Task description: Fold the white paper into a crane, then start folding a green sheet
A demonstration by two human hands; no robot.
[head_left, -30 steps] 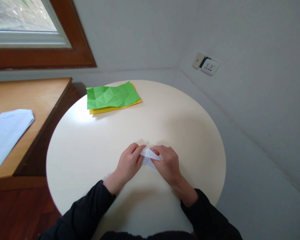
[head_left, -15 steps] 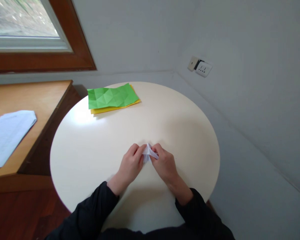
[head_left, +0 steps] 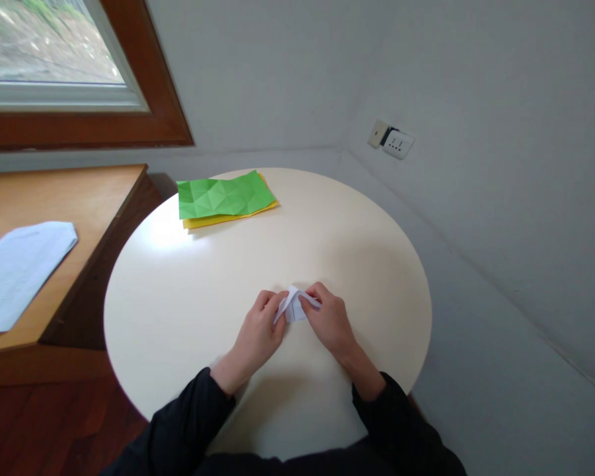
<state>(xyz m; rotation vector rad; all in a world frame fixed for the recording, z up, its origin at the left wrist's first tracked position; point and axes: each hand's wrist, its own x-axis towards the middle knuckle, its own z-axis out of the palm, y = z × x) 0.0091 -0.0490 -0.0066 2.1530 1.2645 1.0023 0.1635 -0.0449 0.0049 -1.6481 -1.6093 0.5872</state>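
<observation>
White paper (head_left: 295, 312) now opened wider, flaps slanting from peak; left hand (head_left: 260, 326) and right hand (head_left: 330, 322) each pinch one side, over near middle of round table (head_left: 357, 231). Folds made; flaps not yet flat.

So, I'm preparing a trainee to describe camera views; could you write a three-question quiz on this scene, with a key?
1. True or false: the creased green paper sheet lies on top of the yellow paper.
2. Which of the person's hands hold the folded white paper?
3. Fill in: the brown wooden window frame is in the view's upper ___ corner.

Key: 1. True. 2. Both, the left hand and the right hand. 3. Left.
</observation>
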